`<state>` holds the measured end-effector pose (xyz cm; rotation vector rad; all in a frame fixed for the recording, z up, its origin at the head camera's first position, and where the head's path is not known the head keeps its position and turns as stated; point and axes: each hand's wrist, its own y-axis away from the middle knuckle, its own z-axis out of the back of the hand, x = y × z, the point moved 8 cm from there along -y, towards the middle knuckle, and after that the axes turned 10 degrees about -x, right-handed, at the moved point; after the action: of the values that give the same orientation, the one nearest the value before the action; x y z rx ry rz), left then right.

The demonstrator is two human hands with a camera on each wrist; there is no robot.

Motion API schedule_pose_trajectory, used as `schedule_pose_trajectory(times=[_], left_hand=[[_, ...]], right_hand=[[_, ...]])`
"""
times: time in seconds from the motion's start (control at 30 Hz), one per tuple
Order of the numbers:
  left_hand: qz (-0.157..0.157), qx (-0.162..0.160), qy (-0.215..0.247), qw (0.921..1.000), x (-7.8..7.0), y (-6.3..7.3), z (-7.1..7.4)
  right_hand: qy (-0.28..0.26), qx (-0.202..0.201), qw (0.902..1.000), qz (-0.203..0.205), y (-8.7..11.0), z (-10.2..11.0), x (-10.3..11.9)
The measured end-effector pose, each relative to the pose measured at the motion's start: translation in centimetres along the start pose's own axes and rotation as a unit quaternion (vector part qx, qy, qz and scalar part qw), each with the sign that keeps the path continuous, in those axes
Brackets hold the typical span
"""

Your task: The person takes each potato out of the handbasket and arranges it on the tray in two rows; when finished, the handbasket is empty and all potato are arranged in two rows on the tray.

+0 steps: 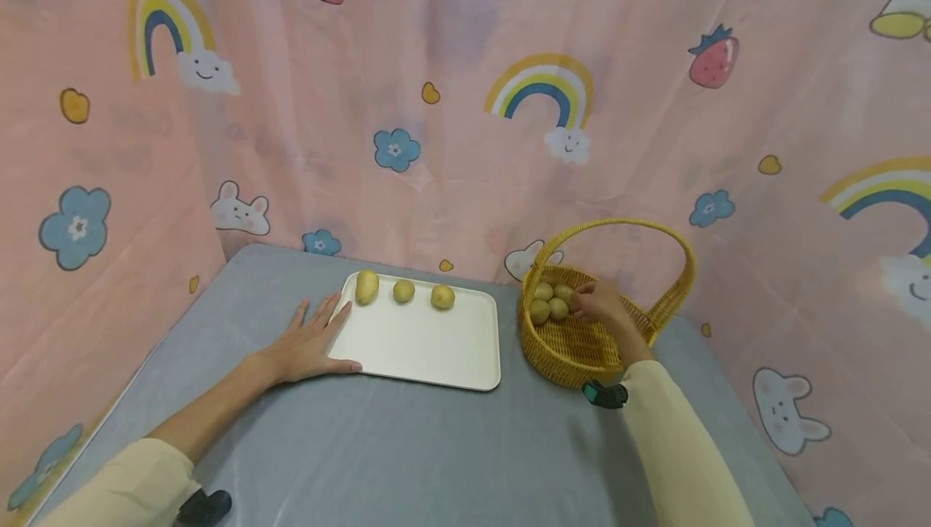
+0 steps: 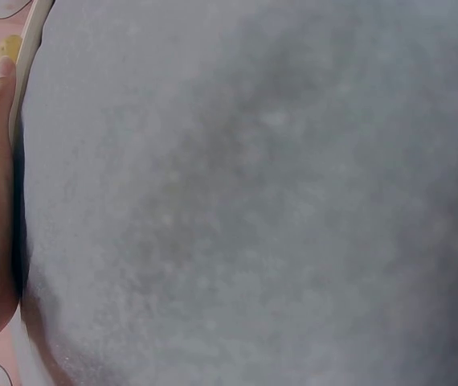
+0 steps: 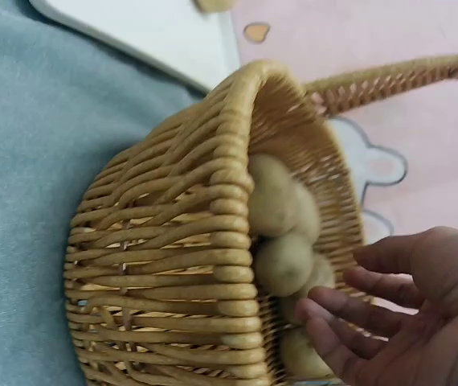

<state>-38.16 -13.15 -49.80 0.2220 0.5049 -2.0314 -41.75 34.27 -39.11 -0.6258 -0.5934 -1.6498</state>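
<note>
A white rectangular tray (image 1: 429,341) lies on the grey cloth, with three yellowish potatoes (image 1: 403,291) in a row along its far side. My left hand (image 1: 309,349) rests at the tray's left edge, fingers spread and thumb along the near corner. To the right stands a yellow wicker basket (image 1: 556,365) with several potatoes (image 3: 285,264) grouped at its far left inside. My right hand (image 1: 600,305) reaches in over the basket's right side. In the right wrist view its fingers (image 3: 365,312) are loosely bent, tips close beside the potatoes, and nothing shows between thumb and fingers.
The basket's tall arched handle (image 1: 618,221) rises over it, close to the reaching forearm. Behind the table hangs a pink patterned curtain (image 1: 451,187), which also lines both sides. Grey cloth (image 1: 436,454) spreads in front of the tray.
</note>
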Motion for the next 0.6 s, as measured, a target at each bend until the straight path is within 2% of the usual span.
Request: schedule_pose_trajectory(times=[0.1,0.2,0.3,0.4,0.6], left_hand=[[0.002,0.003,0.0,1.0,0.1,0.0,-0.1],[0.004,0.003,0.002,1.0,0.1,0.0,-0.1],[0.004,0.003,0.003,1.0,0.0,0.0,-0.2],[0.003,0.003,0.003,1.0,0.0,0.0,-0.3],[0.003,-0.004,0.006,1.0,0.1,0.1,-0.1]], right_hand=[[0.016,0.04,0.9991,0.004,-0.5,-1.2,-0.6],[0.042,0.07,0.9961,0.033,-0.9,-2.2,-0.6],[0.101,0.074,0.9896,0.07,-1.3,-2.6,-0.7],[0.13,0.078,0.9849,0.084,-1.6,-2.8,-1.1],[0.09,0.09,0.9883,0.085,-1.6,-3.1,-1.5]])
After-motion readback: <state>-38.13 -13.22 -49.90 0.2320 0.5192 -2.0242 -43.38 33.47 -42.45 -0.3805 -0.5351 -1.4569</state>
